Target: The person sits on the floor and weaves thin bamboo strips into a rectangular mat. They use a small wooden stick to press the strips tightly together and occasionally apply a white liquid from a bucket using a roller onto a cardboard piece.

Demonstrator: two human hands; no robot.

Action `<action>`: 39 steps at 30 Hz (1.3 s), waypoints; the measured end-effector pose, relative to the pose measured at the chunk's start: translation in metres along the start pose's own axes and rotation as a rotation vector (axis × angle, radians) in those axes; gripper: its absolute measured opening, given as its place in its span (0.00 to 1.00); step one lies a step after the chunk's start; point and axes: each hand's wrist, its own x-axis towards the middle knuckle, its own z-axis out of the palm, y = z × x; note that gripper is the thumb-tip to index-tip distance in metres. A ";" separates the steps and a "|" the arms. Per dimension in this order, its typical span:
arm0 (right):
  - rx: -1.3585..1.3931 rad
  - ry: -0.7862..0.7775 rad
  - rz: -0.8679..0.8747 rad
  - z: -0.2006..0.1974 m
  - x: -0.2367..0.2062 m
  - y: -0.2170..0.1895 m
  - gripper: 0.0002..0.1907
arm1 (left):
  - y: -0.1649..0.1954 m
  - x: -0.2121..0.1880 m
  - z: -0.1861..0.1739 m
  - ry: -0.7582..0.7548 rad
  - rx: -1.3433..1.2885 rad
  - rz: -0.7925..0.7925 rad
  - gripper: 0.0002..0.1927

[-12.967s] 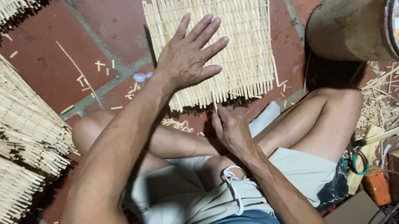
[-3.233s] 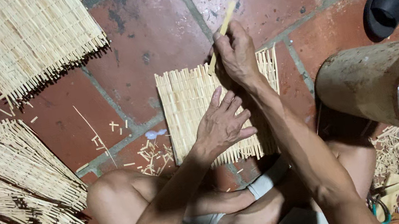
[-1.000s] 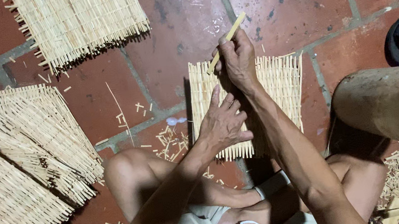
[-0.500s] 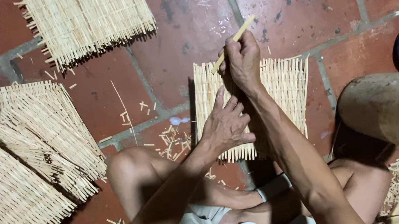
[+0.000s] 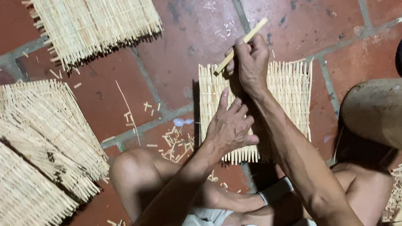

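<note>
Weaving step, by appearance: left hand spread flat on mat; right hand pinching stick at top edge. Next move likely needs steady alignment.

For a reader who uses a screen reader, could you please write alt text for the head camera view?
Seen from above, a person sitting on a red tile floor presses the left hand flat on a small woven bamboo mat while the right hand grips a bamboo stick at its far edge. Finished mats are stacked at left, and a cylindrical drum lies at right.
</note>
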 end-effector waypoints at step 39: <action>-0.043 0.069 -0.179 -0.036 0.008 -0.034 0.12 | -0.010 0.004 -0.009 0.301 -0.198 0.019 0.20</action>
